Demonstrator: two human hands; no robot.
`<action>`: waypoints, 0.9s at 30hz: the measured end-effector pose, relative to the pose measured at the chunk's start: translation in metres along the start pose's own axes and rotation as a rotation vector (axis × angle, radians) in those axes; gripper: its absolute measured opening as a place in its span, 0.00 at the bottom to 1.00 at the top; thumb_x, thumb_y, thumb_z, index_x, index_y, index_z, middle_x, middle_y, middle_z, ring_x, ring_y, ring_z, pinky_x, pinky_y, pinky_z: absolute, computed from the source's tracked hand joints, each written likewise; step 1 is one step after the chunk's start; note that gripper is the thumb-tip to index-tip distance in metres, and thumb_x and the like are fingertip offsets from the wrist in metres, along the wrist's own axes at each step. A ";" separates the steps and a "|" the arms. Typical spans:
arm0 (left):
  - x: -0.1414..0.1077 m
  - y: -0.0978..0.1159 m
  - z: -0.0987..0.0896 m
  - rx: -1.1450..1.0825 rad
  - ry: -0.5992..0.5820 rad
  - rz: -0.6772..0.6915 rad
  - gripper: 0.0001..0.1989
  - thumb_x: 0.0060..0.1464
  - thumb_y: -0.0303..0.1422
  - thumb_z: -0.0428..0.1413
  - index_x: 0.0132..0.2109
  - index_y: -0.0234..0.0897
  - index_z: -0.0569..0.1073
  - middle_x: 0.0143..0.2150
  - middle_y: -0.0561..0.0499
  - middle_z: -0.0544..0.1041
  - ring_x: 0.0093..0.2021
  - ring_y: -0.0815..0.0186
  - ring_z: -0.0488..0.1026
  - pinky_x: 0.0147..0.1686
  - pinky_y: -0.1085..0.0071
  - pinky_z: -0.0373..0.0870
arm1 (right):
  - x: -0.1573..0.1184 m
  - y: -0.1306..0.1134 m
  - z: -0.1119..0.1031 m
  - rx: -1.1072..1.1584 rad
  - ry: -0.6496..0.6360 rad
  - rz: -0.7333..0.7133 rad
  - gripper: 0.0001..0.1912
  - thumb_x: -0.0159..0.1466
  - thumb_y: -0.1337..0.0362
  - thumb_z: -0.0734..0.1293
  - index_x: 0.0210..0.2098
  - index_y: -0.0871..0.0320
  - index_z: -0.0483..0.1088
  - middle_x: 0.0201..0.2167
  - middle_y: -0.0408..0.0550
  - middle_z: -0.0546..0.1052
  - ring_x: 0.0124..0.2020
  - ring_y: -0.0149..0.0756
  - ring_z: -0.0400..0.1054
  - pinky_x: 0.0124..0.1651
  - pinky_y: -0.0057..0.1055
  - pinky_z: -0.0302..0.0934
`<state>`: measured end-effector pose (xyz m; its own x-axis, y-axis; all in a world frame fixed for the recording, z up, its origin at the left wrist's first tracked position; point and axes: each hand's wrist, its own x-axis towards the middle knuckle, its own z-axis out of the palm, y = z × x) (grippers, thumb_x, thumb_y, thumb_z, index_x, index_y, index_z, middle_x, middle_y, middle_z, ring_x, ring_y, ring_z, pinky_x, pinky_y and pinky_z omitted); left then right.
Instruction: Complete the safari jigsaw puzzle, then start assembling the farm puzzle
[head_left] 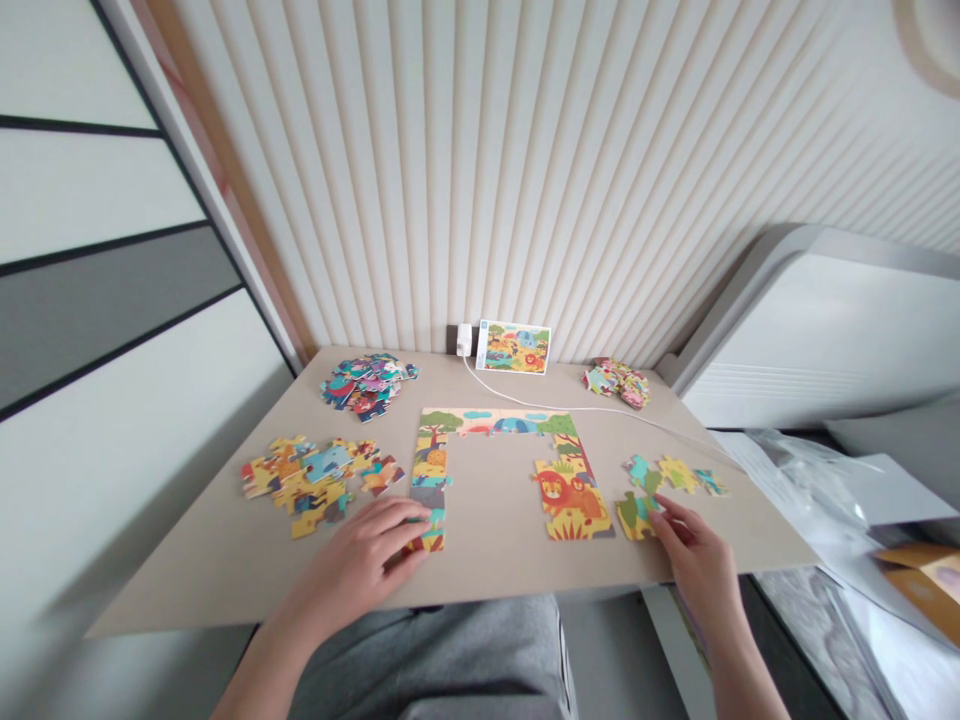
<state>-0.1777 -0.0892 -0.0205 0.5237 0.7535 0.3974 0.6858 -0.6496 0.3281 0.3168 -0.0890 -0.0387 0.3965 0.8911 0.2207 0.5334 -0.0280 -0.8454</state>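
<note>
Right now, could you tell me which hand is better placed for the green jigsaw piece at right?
Probably the right hand: its fingers touch that piece; the left hand rests on another piece.

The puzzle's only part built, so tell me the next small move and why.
Probably slide the green and yellow piece under your right hand left toward the lion section and test the fit. That hand already touches the piece, which lies loose just beside that section and shares its yellow and green, though whether it fits can't be told from here.
</note>
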 end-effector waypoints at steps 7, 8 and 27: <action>0.000 0.000 0.001 -0.008 -0.014 -0.019 0.11 0.67 0.33 0.56 0.53 0.43 0.78 0.55 0.47 0.78 0.58 0.59 0.74 0.62 0.59 0.71 | 0.005 0.001 0.000 -0.230 -0.035 -0.103 0.28 0.64 0.41 0.67 0.49 0.57 0.80 0.42 0.54 0.80 0.32 0.39 0.75 0.38 0.34 0.69; -0.001 -0.001 0.001 -0.009 -0.016 -0.021 0.11 0.67 0.33 0.56 0.53 0.43 0.78 0.55 0.47 0.78 0.58 0.59 0.74 0.61 0.59 0.71 | 0.009 0.003 -0.001 -0.266 -0.038 -0.121 0.27 0.65 0.42 0.66 0.49 0.56 0.80 0.44 0.54 0.80 0.33 0.40 0.75 0.39 0.35 0.70; -0.002 -0.002 0.002 -0.014 -0.022 -0.040 0.12 0.66 0.33 0.56 0.56 0.44 0.76 0.56 0.47 0.78 0.59 0.59 0.73 0.62 0.59 0.70 | 0.052 0.035 -0.001 -0.657 0.028 -0.365 0.24 0.68 0.44 0.62 0.50 0.53 0.79 0.49 0.53 0.77 0.52 0.49 0.70 0.60 0.46 0.63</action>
<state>-0.1788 -0.0896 -0.0240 0.5066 0.7812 0.3649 0.6994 -0.6198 0.3558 0.3567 -0.0442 -0.0569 0.1234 0.8837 0.4515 0.9672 -0.0053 -0.2539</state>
